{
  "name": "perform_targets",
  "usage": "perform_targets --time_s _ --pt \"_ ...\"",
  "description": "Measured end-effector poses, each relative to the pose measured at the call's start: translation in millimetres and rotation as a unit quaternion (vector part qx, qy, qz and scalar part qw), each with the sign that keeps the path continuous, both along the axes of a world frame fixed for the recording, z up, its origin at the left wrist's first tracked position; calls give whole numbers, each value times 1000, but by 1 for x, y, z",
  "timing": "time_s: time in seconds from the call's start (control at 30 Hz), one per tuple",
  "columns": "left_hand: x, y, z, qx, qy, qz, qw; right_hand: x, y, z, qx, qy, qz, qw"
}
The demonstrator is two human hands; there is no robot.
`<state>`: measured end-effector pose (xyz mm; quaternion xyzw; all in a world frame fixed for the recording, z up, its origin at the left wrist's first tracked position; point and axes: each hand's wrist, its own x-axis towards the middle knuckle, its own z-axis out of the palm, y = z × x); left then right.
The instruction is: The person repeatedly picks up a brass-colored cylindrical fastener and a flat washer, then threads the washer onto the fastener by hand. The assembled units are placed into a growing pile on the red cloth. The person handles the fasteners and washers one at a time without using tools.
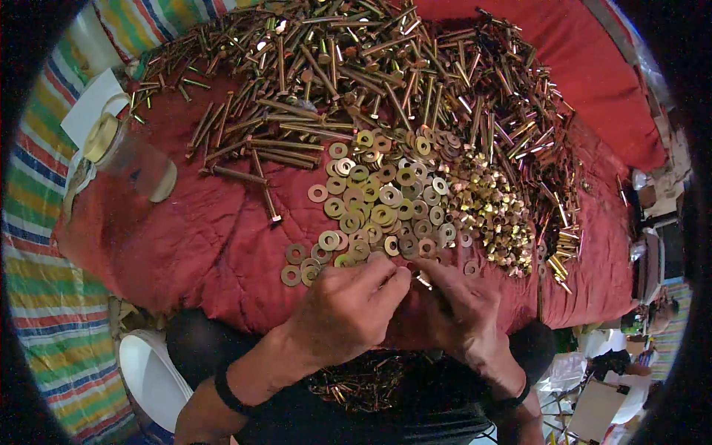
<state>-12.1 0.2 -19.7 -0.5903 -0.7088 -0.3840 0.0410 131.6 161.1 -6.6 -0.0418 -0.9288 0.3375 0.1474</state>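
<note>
My left hand (pixel 348 302) is closed in a pinch at the front edge of a pile of flat brass-coloured washers (pixel 382 215). Whatever lies between its fingertips is hidden. Close beside it, my right hand (pixel 466 305) curls its fingers around a small shiny metal piece (pixel 423 279), of which only a bright end shows. Both sets of fingertips nearly meet. Small golden nuts (pixel 489 215) are heaped to the right of the washers. Behind them spreads a large mound of long yellowish bolts (pixel 356 67).
A red padded cloth (pixel 222 259) lies under the hardware. At the left lies a clear jar with a yellowish lid (pixel 100 137), near white paper (pixel 89 107) and a striped sheet (pixel 44 222). More bolts (pixel 363 382) rest in my lap. A white rounded object (pixel 152 374) stands lower left.
</note>
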Motion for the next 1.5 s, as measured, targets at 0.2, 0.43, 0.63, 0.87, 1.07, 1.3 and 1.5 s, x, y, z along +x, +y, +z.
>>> perform_targets --time_s 0.2,0.43,0.63,0.87,1.07,1.3,1.5 --pt "-2 3 4 8 -426 -7 905 -15 9 19 -494 96 -189 844" --pt "9 10 13 -23 -593 -31 804 -36 15 -2 -700 243 -167 651" --pt "10 11 11 -2 -641 -37 766 -39 2 1 -705 173 -139 673" --pt "-6 1 11 73 -675 -37 733 -34 -5 10 -425 66 -266 863" --pt "-9 -2 10 61 -659 -40 749 -22 24 17 -454 126 -286 834" --pt "-8 -1 11 51 -676 -35 734 -18 23 12 -395 181 -252 865" --pt "-9 -4 13 48 -708 -35 704 -15 22 10 -416 219 -238 850"
